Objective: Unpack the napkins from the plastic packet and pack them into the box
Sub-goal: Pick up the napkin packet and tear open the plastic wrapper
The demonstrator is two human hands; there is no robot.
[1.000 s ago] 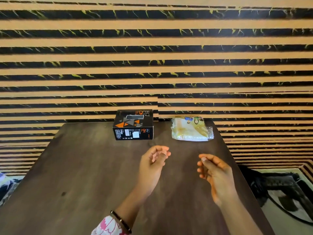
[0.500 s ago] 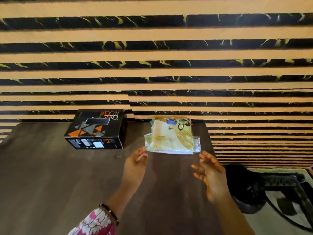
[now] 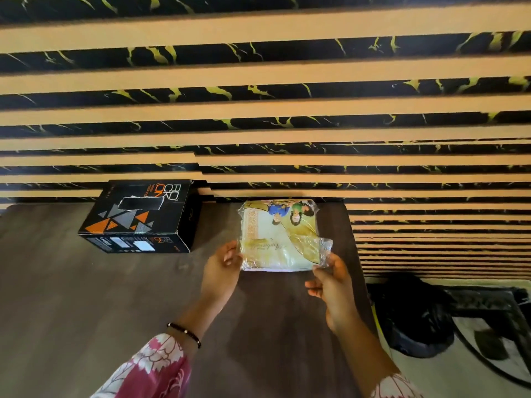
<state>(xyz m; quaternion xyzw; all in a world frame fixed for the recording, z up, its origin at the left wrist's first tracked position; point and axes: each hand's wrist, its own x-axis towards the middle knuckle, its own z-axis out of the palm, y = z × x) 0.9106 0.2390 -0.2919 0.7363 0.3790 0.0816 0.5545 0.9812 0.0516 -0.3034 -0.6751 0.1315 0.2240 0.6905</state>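
Item one: the plastic packet of napkins (image 3: 280, 237), which we find lying flat at the far side of the table (image 3: 86, 297), close to the wall and toward the table's right edge. We hold it at its two near corners. Our left hand (image 3: 221, 271) has fingers curled against the packet's near left corner, thumb and fingertips pinching the clear film there. Our right hand (image 3: 333, 282) pinches the crinkled film flap at the near right corner between thumb and forefinger, the other fingers loosely bent below it.

Item two: the box (image 3: 140, 216), black with orange and grey triangles and printed lettering, lid closed, standing on the table to the left of the packet and apart from it, its back against the wall.

Item three: the surface, a dark brown wood-grain table top. Behind it, a wall (image 3: 258, 110) of tan slats alternating with black bands veined in yellow. To the right, on the floor, a dark bundled object (image 3: 411, 314) on a pale patterned mat (image 3: 488, 326).

Item four: the packet's look. Clear wrapping over pale yellow and gold print, with small figures in blue and green at the far end; the film is creased and glossy.
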